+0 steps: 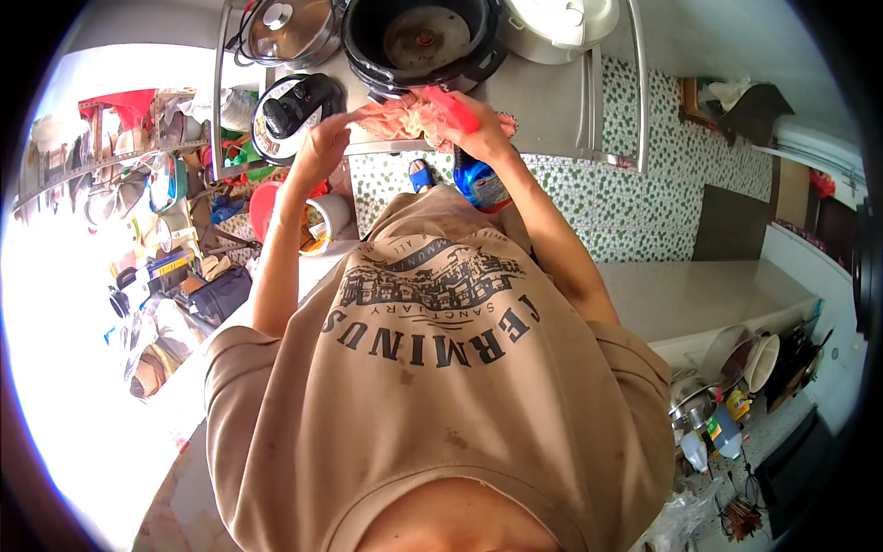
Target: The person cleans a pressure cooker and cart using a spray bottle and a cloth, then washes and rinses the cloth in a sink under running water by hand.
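My right hand [483,136] is closed around the red top [452,110] of what looks like a spray bottle; its blue body [478,179] shows below the hand. Beside it, an orange-pink cloth [400,121] lies crumpled along the front edge of the metal counter. My left hand [326,143] is at the cloth's left end, fingers stretched out and apart, holding nothing visible. Just behind the cloth stands an open black pot [426,41] with a stained inside. A round black-and-silver lid [294,115] lies left of my left hand.
A glass-lidded pan [285,32] and a white lidded pot [556,28] flank the black pot. The metal counter [552,106] has a rail at its rim. Below stand a red bin [264,210] and a white bucket [329,216]. Crowded shelves are at left, pans and bottles at lower right.
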The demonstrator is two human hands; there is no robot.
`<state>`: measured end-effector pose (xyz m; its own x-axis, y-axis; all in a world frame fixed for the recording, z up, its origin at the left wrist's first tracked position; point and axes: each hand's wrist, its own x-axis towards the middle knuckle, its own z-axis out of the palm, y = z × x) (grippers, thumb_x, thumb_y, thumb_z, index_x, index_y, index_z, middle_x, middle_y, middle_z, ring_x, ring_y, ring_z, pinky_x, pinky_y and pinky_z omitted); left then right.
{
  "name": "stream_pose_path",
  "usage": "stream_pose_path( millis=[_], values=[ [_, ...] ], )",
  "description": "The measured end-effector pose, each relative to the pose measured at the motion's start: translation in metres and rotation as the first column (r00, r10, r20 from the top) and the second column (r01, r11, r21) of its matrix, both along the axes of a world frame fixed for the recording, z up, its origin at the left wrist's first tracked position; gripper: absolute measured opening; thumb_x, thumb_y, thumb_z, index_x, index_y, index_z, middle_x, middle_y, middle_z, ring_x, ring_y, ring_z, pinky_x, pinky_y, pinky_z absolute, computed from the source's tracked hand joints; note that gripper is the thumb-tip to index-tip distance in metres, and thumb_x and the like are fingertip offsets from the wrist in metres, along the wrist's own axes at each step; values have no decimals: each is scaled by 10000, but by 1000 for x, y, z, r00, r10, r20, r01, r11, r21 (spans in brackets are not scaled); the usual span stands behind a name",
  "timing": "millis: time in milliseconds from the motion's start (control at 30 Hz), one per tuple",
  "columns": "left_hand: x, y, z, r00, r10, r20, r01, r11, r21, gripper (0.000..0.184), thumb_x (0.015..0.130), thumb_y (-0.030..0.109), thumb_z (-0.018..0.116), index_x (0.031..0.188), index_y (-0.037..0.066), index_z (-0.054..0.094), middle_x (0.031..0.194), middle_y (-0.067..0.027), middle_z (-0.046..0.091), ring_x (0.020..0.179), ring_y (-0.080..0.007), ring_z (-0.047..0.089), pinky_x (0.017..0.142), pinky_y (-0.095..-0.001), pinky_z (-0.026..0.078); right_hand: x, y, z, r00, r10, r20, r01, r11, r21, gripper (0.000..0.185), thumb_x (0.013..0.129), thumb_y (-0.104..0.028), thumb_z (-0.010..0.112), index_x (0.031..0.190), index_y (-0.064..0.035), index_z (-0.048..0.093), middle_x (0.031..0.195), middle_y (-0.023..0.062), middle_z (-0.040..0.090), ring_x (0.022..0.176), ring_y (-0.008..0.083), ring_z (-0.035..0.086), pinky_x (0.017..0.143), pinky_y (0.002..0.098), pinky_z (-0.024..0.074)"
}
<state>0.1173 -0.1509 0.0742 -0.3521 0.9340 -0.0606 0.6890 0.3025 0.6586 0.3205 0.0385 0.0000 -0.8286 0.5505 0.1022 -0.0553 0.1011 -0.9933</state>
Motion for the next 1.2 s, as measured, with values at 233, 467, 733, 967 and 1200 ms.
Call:
stream_pose_path(
  millis=[233,467,733,967,1200],
  values=[
    [18,-56,-26,983,153,105,-146,986,-74,281,869,5,523,1127,23,631,1024,-147,686,921,-214,660,798,-296,497,-16,-5,5,985,113,128,-73,957,-281,389,803,-59,701,1177,-42,592,899,10,644,839,81,598,745,248,495],
    [26,-87,-46,927,280,251,-255,959,-128,257,893,33,503,1121,-2,617,1026,-139,687,980,-212,662,840,-302,497,1,17,-10,994,-85,75,93,989,-114,328,801,-68,715,1112,-35,616,878,2,641,779,86,601,693,252,501],
    [42,-97,-46,896,312,317,-269,947,-174,255,898,0,508,1134,-13,604,1044,-122,680,1000,-187,644,879,-297,489,8,32,-6,989,-136,62,142,985,-99,320,775,-112,726,1077,-56,638,796,1,651,751,78,603,700,254,493],
    [51,-105,-49,880,348,323,-291,933,-214,283,885,-30,489,1146,-24,598,1047,-118,676,985,-178,643,876,-298,498,6,43,-5,979,-173,108,200,913,-356,353,766,-103,743,1101,-43,651,819,26,655,719,96,615,656,254,510],
    [58,-127,-74,847,370,382,-318,928,-194,286,875,-24,488,1136,-20,603,1049,-114,678,957,-166,654,847,-291,510,16,81,15,982,-76,171,127,941,-312,377,779,-92,718,1136,-9,629,840,13,623,631,109,566,588,254,470]
  ],
)
